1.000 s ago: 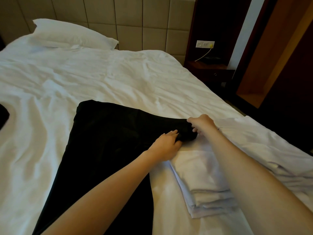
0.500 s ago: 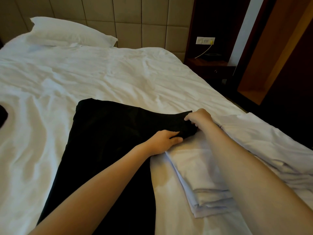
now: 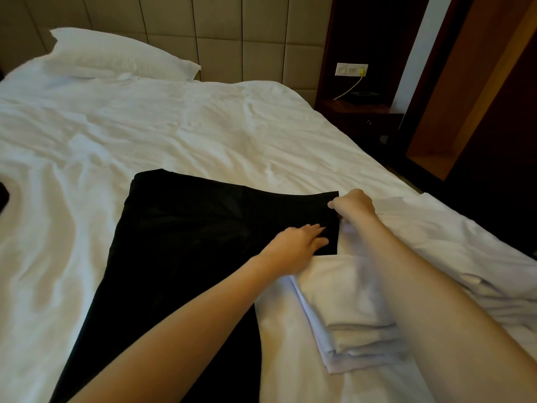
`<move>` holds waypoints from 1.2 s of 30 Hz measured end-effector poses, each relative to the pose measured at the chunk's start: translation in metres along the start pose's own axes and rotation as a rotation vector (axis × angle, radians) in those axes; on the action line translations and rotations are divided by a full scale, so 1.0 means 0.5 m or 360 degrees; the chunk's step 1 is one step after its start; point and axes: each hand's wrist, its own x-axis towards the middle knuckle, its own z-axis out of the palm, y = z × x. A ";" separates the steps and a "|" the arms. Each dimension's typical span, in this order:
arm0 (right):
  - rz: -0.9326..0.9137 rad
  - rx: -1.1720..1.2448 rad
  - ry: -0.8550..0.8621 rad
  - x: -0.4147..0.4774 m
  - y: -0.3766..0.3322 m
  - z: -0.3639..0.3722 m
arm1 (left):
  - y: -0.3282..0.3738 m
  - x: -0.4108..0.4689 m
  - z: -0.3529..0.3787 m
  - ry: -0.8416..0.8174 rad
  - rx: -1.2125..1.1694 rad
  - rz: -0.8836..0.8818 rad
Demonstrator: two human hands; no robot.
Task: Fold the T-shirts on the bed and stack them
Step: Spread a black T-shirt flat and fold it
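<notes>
**Entry: bed (image 3: 162,126), folding in progress.**

**Item 1.** Black T-shirt (image 3: 189,242), one. It lay spread flat and not yet folded, running from under my left fingers toward my body. Its sleeve reached out to my right fingertips.

- Left hand (image 3: 293,242): fingers straight and pressed flat on the cloth near the sleeve.
- Right hand (image 3: 353,206): fingers curled, pinching the sleeve's outer edge.

I judged this to be the first fold, the sleeve about to come inward.

**Item 2.** Stack of folded white T-shirts (image 3: 348,301), one stack. It sat just nearside of my left fingers and partly under my right forearm. Several layers showed at its edge, but I could not count them exactly.

**Item 3.** Looser white garments (image 3: 453,242), behind my right wrist toward the bed's edge. I could not tell their number or whether they were folded.

**Item 4.** Dark cloth (image 3: 3,196), one scrap at the frame's edge, far beyond my left fingers. It may have been another shirt waiting.

**Sundry.** One pillow (image 3: 116,53), far ahead of both hands.

**Status.** The white stack was done. The black shirt had barely been started and still had to be folded and stacked.
</notes>
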 end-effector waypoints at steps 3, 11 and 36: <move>-0.0069 -0.0118 0.0091 -0.011 0.011 0.008 | -0.009 -0.005 0.027 -0.0054 0.0359 0.0106; -0.0918 -0.0878 0.0213 -0.061 0.019 0.050 | -0.018 -0.028 0.007 -0.0107 -0.0053 -0.0048; 0.0307 0.0782 -0.0883 -0.538 0.116 0.141 | -0.093 -0.515 -0.053 0.0033 -0.0019 -0.0965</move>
